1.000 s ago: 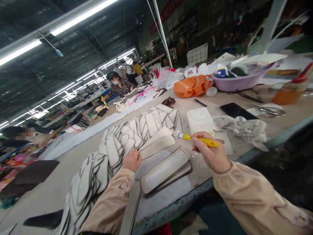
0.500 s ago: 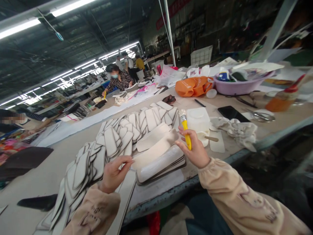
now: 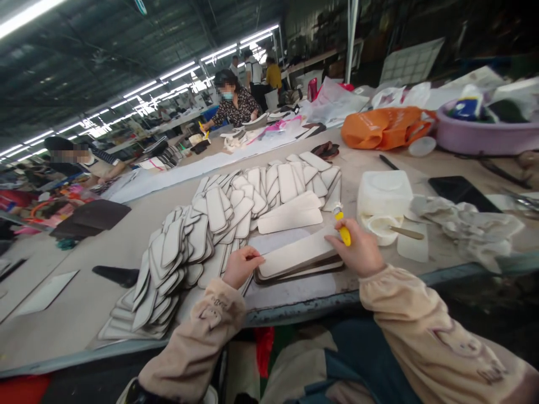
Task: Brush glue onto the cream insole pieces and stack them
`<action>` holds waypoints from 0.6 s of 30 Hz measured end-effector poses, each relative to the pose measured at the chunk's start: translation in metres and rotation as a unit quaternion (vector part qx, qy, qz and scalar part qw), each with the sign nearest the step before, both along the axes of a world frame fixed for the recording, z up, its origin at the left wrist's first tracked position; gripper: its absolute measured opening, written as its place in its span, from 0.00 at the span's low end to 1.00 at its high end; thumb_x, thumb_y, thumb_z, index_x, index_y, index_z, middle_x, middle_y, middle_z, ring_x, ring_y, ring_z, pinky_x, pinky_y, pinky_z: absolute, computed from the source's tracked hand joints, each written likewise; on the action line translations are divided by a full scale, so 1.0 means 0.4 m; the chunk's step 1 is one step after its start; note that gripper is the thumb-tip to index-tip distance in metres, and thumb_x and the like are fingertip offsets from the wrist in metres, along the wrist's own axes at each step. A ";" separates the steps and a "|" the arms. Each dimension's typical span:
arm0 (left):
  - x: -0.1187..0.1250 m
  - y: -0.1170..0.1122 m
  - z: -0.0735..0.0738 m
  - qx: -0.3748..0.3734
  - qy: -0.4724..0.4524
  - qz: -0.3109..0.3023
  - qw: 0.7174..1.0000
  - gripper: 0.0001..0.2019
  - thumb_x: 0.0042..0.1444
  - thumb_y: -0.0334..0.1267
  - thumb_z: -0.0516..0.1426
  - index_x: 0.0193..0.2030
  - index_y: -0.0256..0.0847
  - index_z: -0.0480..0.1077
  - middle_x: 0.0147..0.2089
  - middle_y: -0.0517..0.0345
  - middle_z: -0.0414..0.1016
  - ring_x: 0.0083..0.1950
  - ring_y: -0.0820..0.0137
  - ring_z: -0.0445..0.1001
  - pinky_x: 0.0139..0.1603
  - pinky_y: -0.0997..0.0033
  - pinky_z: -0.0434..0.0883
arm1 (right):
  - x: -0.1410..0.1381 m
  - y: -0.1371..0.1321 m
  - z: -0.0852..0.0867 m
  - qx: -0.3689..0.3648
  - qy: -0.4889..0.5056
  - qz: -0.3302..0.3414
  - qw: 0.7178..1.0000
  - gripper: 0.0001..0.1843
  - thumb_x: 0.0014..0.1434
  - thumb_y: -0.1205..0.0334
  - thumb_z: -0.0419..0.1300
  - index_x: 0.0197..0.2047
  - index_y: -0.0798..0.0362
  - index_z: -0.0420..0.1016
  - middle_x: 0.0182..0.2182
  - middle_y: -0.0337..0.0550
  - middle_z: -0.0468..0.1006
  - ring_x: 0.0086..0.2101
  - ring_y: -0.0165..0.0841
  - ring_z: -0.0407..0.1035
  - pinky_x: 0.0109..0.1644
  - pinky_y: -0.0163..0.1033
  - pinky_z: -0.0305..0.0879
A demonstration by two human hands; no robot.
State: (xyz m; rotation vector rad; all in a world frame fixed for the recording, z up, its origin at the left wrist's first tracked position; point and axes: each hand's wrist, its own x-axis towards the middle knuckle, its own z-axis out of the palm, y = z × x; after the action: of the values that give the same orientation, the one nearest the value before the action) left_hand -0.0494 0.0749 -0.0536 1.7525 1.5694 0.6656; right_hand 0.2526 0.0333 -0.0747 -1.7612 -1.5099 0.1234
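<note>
My left hand (image 3: pixel 243 266) pinches the left end of a long, pale panel (image 3: pixel 297 251) with rounded corners. This panel lies over a small stack of similar dark-edged pieces (image 3: pixel 311 270) near the table's front edge. In my right hand (image 3: pixel 361 247) is a yellow-handled paintbrush (image 3: pixel 344 231), bristles pointing up and away. The fingertips of that hand also touch the panel's right end. Just beyond lie two overlapping pale panels (image 3: pixel 290 212). A large heap of smaller pale pieces (image 3: pixel 213 210) spreads behind and to the left.
Right of the brush stand a white plastic container (image 3: pixel 385 191) and a small dish (image 3: pixel 384 229) with a flat stick (image 3: pixel 406 232). Beyond are a crumpled cloth (image 3: pixel 467 221), a phone (image 3: pixel 463 192), an orange bag (image 3: pixel 385 130) and a purple basin (image 3: pixel 480 134). A co-worker (image 3: pixel 238 105) sits across the table.
The panel between my hands has come down toward me and now lies squarely over the stack. My view has shifted, so the table things appear farther right. The brush stays in my right hand.
</note>
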 end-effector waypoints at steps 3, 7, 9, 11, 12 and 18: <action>-0.009 0.008 -0.023 0.024 0.074 -0.002 0.997 0.10 0.44 0.44 0.61 0.28 0.39 0.71 0.25 0.62 0.72 0.28 0.72 0.69 0.29 0.73 0.64 | -0.009 0.002 -0.013 -0.033 -0.043 0.005 0.999 0.13 0.55 0.54 0.60 0.41 0.48 0.65 0.35 0.39 0.76 0.28 0.37 0.71 0.30 0.37 0.58; -0.011 0.015 -0.035 0.021 0.107 -0.006 0.994 0.10 0.44 0.43 0.62 0.29 0.40 0.71 0.27 0.62 0.73 0.30 0.71 0.71 0.32 0.72 0.65 | -0.014 0.003 -0.022 -0.055 -0.063 0.005 0.996 0.13 0.55 0.55 0.59 0.42 0.48 0.65 0.35 0.39 0.77 0.29 0.37 0.71 0.31 0.38 0.59; -0.008 0.015 -0.037 0.023 0.115 0.000 0.993 0.10 0.45 0.43 0.62 0.31 0.40 0.71 0.27 0.62 0.73 0.31 0.71 0.71 0.33 0.71 0.66 | -0.016 0.005 -0.023 -0.062 -0.068 0.005 0.996 0.12 0.55 0.55 0.59 0.42 0.48 0.66 0.35 0.39 0.77 0.29 0.37 0.71 0.31 0.38 0.59; -0.008 0.014 -0.037 0.032 0.120 0.009 0.992 0.11 0.44 0.43 0.63 0.33 0.40 0.71 0.27 0.62 0.73 0.30 0.71 0.71 0.34 0.71 0.67 | -0.017 0.006 -0.025 -0.065 -0.071 0.009 0.995 0.12 0.56 0.55 0.58 0.43 0.48 0.66 0.34 0.39 0.77 0.28 0.37 0.71 0.30 0.38 0.59; -0.010 0.012 -0.037 0.035 0.118 0.011 0.992 0.12 0.44 0.42 0.63 0.34 0.40 0.71 0.28 0.62 0.73 0.30 0.71 0.71 0.34 0.70 0.67 | -0.018 0.006 -0.027 -0.066 -0.073 0.011 0.995 0.12 0.56 0.55 0.58 0.43 0.49 0.66 0.33 0.40 0.77 0.28 0.36 0.71 0.30 0.38 0.59; -0.056 -0.040 -0.059 0.215 0.064 -0.017 0.974 0.06 0.55 0.35 0.55 0.39 0.40 0.71 0.38 0.55 0.75 0.36 0.70 0.74 0.38 0.69 0.72 | -0.019 0.007 -0.039 -0.058 -0.083 0.013 0.995 0.12 0.56 0.56 0.58 0.43 0.49 0.66 0.33 0.40 0.77 0.27 0.37 0.71 0.31 0.38 0.60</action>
State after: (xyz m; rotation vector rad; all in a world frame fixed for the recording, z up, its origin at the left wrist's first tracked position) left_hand -0.0719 0.0590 -0.0771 2.1695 1.5573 0.9478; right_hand 0.2448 0.0360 -0.0904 -1.8843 -1.6734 0.0811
